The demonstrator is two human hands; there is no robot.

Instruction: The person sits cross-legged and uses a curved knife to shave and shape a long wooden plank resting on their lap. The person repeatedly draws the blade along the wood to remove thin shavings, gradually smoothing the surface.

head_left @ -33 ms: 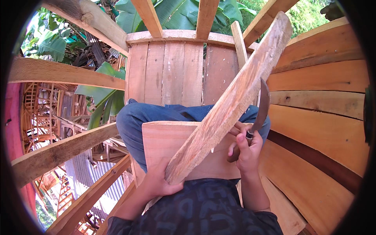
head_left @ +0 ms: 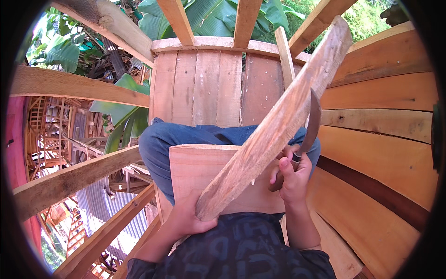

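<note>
A long, rough-cut wooden plank point(head_left: 274, 123) slants across my lap from lower left to upper right. My left hand point(head_left: 190, 214) is closed around its lower end. In my right hand point(head_left: 295, 176) is a curved knife point(head_left: 313, 125) with a brown blade and a dark handle. The blade rises beside the plank's right edge, and its tip meets or lies very near that edge; I cannot tell which. The thumb of that hand points upward. Under the plank, a flat pale board point(head_left: 190, 167) rests across my lap.
My legs point(head_left: 160, 139) in blue jeans are folded on a plank floor point(head_left: 206, 88). Orange-brown boards point(head_left: 376, 144) form a wall close on the right. Wooden rails point(head_left: 79, 174) run along the left, with corrugated sheets point(head_left: 125, 209) below. Large green leaves point(head_left: 204, 18) hang beyond the front.
The plank's upper end has shifted very slightly right and down. Both hands keep their holds and have hardly moved.
</note>
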